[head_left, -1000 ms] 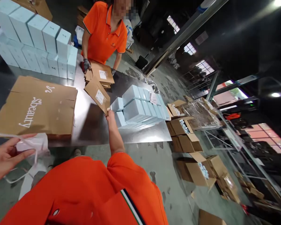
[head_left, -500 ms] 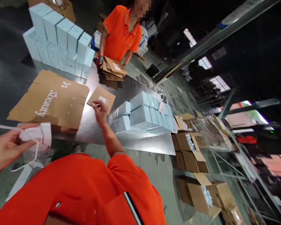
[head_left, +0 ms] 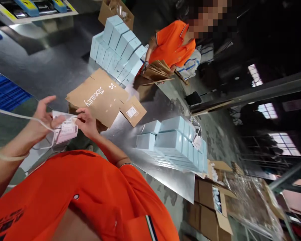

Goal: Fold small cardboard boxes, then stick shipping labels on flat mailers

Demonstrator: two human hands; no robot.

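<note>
Low at the left, my left hand (head_left: 43, 118) grips a printed shipping label (head_left: 66, 129) with barcodes, its thumb on the label's face and forefinger stretched out. My right hand (head_left: 87, 123) pinches the label's upper right edge. A white cord or strip (head_left: 20, 116) runs past my left hand. Just beyond lies a stack of flattened cardboard boxes (head_left: 94, 97) with white lettering. Against its right side rests a small cardboard box (head_left: 133, 111) bearing a white label.
Pale blue boxes stand in rows (head_left: 117, 50) at the back and in a stack (head_left: 173, 140) on the right of the metal table (head_left: 175, 182). A co-worker (head_left: 175, 43) in orange holds flat cardboard (head_left: 157, 72). Open cartons (head_left: 208, 211) stand lower right; a blue crate (head_left: 7, 88) sits left.
My right hand has left the small cardboard box and come across to the label in my left hand. The view has turned left. The co-worker's cardboard is tilted differently.
</note>
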